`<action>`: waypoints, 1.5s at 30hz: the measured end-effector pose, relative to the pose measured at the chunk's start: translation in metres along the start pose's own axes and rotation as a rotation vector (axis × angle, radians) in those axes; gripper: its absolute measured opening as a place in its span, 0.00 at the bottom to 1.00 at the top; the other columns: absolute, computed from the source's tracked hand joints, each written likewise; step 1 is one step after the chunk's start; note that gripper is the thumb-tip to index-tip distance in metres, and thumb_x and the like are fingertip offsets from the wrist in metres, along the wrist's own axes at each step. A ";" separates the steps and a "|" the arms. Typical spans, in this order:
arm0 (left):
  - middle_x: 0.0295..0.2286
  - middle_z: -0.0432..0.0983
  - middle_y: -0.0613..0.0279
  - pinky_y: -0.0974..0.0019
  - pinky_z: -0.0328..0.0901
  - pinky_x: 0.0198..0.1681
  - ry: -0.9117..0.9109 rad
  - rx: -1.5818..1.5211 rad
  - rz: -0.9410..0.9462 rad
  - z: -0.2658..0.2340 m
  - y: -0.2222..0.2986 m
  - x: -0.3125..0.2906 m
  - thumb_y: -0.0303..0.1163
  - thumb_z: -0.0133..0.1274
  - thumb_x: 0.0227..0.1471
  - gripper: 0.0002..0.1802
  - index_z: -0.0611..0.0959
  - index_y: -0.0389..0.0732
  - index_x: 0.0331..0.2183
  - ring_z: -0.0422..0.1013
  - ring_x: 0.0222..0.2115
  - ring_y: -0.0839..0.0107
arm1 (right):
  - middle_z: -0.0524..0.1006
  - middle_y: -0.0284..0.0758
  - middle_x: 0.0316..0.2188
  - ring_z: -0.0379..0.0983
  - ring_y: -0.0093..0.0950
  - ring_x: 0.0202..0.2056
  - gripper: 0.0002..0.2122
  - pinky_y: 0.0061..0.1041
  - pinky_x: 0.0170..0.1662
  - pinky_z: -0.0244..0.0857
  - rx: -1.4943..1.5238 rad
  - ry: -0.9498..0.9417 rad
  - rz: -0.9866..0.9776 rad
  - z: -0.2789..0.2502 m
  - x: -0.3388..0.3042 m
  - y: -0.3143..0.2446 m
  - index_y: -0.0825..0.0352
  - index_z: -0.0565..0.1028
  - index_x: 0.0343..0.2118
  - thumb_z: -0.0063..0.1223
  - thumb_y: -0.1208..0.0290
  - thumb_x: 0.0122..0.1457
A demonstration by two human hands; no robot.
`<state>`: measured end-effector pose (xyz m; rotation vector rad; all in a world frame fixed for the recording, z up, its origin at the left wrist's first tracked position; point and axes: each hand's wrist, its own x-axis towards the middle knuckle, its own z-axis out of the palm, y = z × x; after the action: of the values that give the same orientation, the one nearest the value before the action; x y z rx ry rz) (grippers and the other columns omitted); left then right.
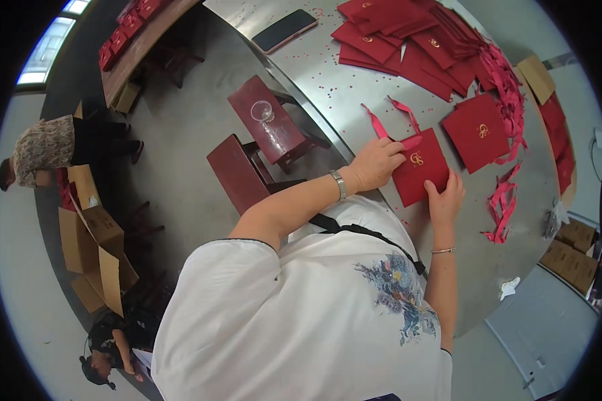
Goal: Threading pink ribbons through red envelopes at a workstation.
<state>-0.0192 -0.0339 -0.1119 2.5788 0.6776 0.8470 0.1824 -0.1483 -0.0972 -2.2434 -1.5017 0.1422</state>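
Note:
A flat red paper gift bag (420, 175) with a gold emblem lies on the metal table near its front edge. My left hand (376, 165), with a watch at the wrist, is closed at the bag's upper left corner, its fingers pinching a pink-red ribbon (411, 142). The ribbon's loose ends stick out past the fingers. My right hand (446, 195) grips the bag's lower right edge, thumb on top; its other fingers are partly hidden. Just right of this bag lies another red gift bag (477, 134) with the same emblem.
Overlapping red bags (418, 50) cover the table's far side. Pink ribbons (505, 87) hang along the pile, and a loose ribbon bundle (502, 204) lies at right. A phone (285, 31) rests at far left. Red stools (269, 120) stand beside the table; two people are at left near cardboard boxes (100, 230).

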 end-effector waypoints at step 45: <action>0.31 0.74 0.53 0.55 0.64 0.38 -0.459 0.084 0.196 0.054 0.083 0.114 0.26 0.56 0.41 0.15 0.79 0.38 0.36 0.70 0.34 0.54 | 0.77 0.43 0.32 0.73 0.44 0.36 0.09 0.44 0.36 0.67 0.001 0.257 0.499 -0.065 0.049 0.143 0.67 0.72 0.36 0.51 0.68 0.55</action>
<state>0.1225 -0.0501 -0.0629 2.8031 0.3340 0.2559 0.3457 -0.1687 -0.0901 -2.4798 -0.7945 0.0011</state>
